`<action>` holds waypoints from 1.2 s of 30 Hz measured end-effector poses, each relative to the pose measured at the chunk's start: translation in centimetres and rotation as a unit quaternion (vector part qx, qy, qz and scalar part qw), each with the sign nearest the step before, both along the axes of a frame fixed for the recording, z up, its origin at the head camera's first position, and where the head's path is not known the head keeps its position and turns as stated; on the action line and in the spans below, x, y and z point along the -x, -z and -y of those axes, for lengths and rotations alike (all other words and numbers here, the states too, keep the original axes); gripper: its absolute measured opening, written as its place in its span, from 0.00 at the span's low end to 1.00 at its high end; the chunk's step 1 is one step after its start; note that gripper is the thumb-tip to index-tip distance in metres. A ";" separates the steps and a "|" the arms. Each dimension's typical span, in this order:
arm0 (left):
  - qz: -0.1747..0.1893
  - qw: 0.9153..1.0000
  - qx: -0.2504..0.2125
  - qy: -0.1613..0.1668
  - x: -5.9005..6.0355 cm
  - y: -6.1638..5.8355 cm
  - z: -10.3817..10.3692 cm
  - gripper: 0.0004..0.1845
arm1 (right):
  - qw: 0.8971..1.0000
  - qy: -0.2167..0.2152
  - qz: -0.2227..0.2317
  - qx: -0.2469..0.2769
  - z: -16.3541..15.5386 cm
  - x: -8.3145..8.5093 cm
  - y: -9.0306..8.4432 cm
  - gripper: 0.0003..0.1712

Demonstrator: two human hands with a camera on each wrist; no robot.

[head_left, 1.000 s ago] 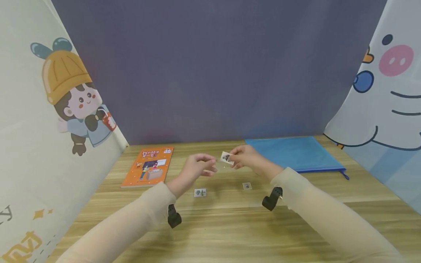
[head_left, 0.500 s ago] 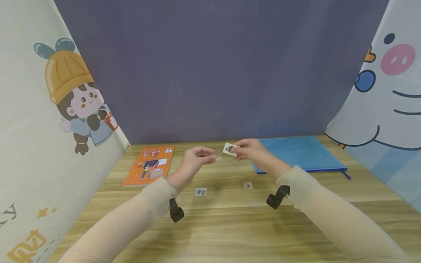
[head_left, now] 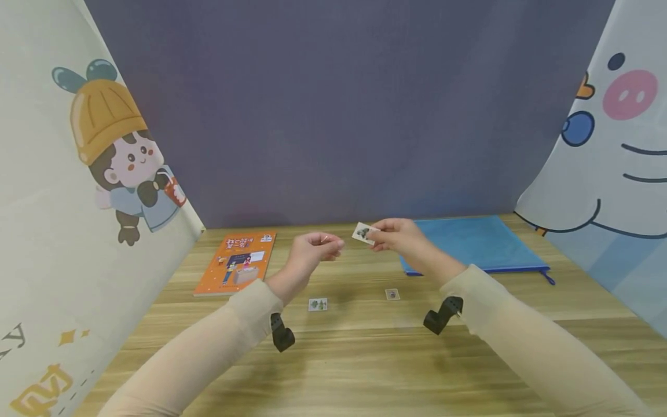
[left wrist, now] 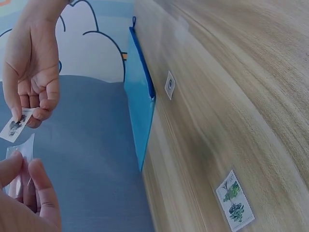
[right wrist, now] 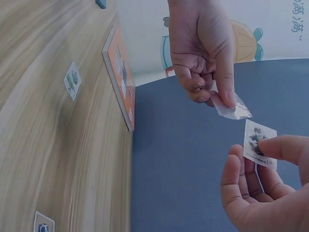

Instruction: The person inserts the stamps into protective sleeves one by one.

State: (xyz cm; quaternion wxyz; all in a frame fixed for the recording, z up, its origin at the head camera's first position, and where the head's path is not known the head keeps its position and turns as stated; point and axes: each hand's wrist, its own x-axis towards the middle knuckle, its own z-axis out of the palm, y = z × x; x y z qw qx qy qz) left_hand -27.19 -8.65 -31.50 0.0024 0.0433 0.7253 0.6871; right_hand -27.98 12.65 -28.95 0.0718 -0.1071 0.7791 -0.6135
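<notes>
While both hands hover above the wooden desk, the right hand pinches a small picture stamp and the left hand pinches a clear sleeve, the two just apart. Two more stamps lie below, an orange booklet and blue folder beyond.

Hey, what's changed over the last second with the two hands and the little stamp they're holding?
The right hand, pinching the stamp, rose and drew it away from the left hand, which kept pinching a clear sleeve. The gap between them widened. The two stamps on the table, the orange book and the blue folder stayed put.
</notes>
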 end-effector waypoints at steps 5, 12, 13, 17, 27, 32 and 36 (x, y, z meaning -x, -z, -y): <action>-0.003 1.000 -0.007 0.003 0.2 0.0 0.0 0.09 | 1.000 -0.004 -0.004 0.004 0.1 -0.1 0.0 0.19; -0.003 1.000 -0.018 0.007 0.3 0.1 0.0 0.10 | 1.000 0.001 -0.003 0.010 0.2 -0.2 0.0 0.18; -0.004 1.000 -0.020 0.008 0.3 0.1 0.0 0.10 | 1.000 0.000 -0.004 0.010 0.2 -0.2 0.1 0.18; -0.008 1.000 -0.024 0.011 0.3 0.1 0.1 0.11 | 1.000 0.000 -0.005 0.011 0.3 -0.2 0.0 0.19; 0.001 0.999 -0.030 0.011 -0.1 -0.2 -0.1 0.11 | 1.000 0.010 0.004 0.003 0.7 -0.1 0.1 0.18; 0.001 0.999 -0.031 0.010 -0.2 -0.2 -0.2 0.11 | 1.000 0.013 0.013 0.001 0.9 0.1 0.4 0.17; 0.001 0.999 -0.033 0.005 -0.3 -0.3 -0.3 0.10 | 1.000 0.017 0.022 -0.004 1.1 0.1 0.5 0.17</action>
